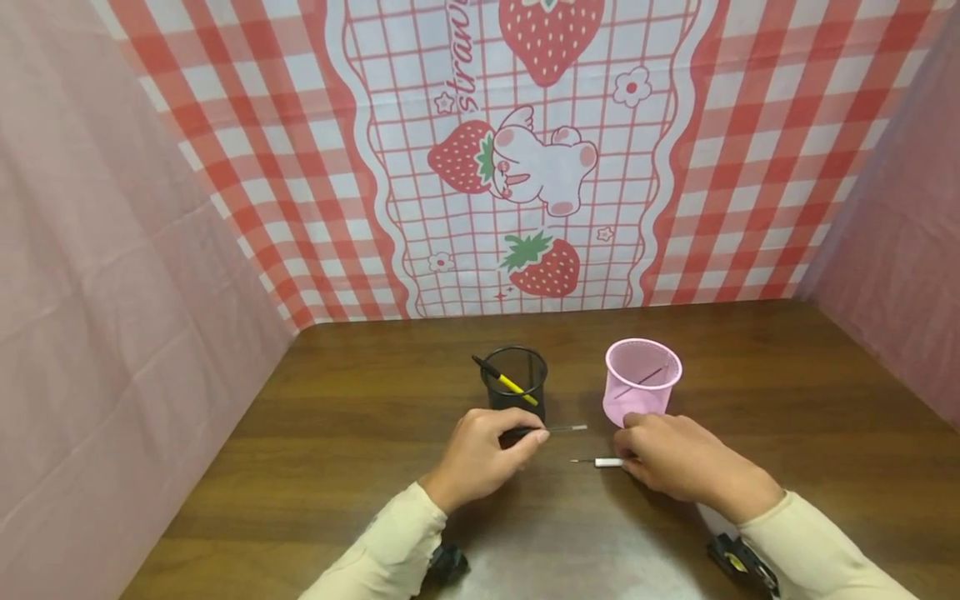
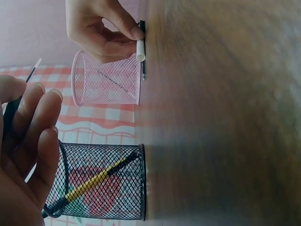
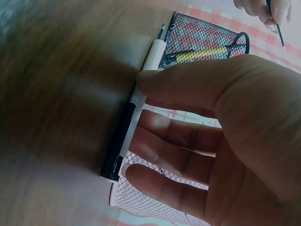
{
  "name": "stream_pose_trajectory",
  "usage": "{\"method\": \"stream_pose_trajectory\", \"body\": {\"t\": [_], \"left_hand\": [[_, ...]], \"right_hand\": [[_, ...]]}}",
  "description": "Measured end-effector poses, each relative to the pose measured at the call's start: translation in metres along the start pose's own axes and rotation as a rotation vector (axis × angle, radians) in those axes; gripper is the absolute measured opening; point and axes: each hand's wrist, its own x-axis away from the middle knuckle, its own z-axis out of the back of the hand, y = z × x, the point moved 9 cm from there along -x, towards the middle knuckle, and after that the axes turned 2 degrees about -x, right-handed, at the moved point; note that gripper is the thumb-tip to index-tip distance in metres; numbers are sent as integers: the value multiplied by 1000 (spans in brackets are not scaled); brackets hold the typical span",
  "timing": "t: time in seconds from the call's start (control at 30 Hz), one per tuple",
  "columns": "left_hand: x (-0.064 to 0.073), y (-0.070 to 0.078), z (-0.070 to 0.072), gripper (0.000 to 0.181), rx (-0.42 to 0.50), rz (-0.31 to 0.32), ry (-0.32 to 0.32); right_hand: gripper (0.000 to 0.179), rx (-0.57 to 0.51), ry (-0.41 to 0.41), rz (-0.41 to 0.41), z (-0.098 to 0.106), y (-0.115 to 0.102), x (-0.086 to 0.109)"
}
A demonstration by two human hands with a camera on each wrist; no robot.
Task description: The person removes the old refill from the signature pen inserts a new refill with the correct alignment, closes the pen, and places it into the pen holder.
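Note:
My left hand (image 1: 487, 454) pinches a slim black pen part (image 1: 517, 432) between thumb and fingers, in front of the black mesh cup (image 2: 103, 202). From it a thin refill (image 1: 566, 428) with a pale end sticks out to the right. Low over the table, my right hand (image 1: 675, 458) pinches a white pen barrel (image 3: 153, 57) between thumb and forefinger. A dark pointed pen tip (image 3: 161, 31) shows past the barrel's end. Along the barrel's other end lies a black piece with a clip (image 3: 120, 141). The pink mesh cup (image 1: 626, 408) stands just beyond this hand.
A yellow and black pen (image 1: 516, 387) leans inside the black cup. One thin dark stick (image 1: 648, 379) leans in the pink cup. Behind the brown table (image 1: 360, 400) hangs a strawberry-print cloth (image 1: 300, 167), with pink cloth (image 1: 150, 250) at the sides.

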Motion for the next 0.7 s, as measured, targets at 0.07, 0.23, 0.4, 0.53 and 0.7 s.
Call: {"method": "stream_pose_trajectory", "body": {"t": [0.07,0.23,0.4,0.53,0.7], "left_hand": [[0,0,-1,6,6,2,-3],[0,0,-2,6,8,-3,-7],[0,1,-2,5,17,-11,0],[0,2,-2,5,32,-9,-3],[0,1,-1,4,39,4,-10]], "right_hand": [[32,2,5,9,0,0,0],[33,-5,-10,7,1,4,2],[31,-22,-26,-4,2,7,2],[29,-36,-13,4,4,7,1],[28,-57,29,23,9,5,1]]}}
